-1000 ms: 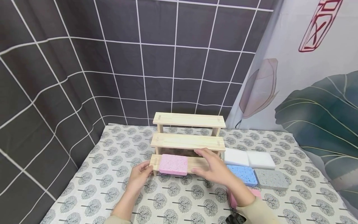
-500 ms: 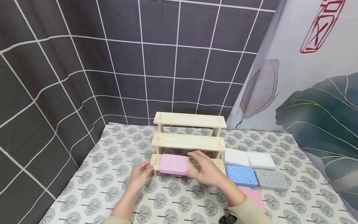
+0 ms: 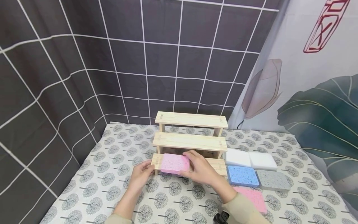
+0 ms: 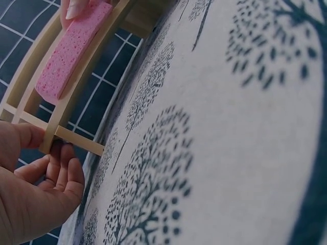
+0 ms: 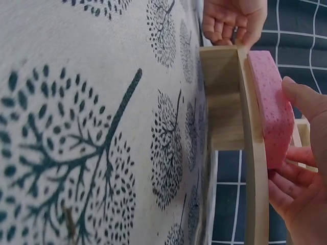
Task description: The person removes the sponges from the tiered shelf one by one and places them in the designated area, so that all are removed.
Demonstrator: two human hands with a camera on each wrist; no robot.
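Note:
A pink sponge lies flat on the lowest step of a three-tier wooden shelf, left of its middle. My right hand grips the sponge's right end; in the right wrist view, the thumb is on one edge of the sponge and the fingers are at its end. With thumb and fingers, my left hand pinches the left end of that lowest step. The left wrist view shows the left hand with its thumb above the board and its fingers curled below.
Right of the shelf, two white sponges lie side by side. In front of them are a blue sponge and a grey sponge, with another pink sponge nearer. A dark gridded curtain hangs behind the table.
My right hand has moved left, from the bare part of the lowest step onto the sponge's right end. The left hand stays on the step's left end.

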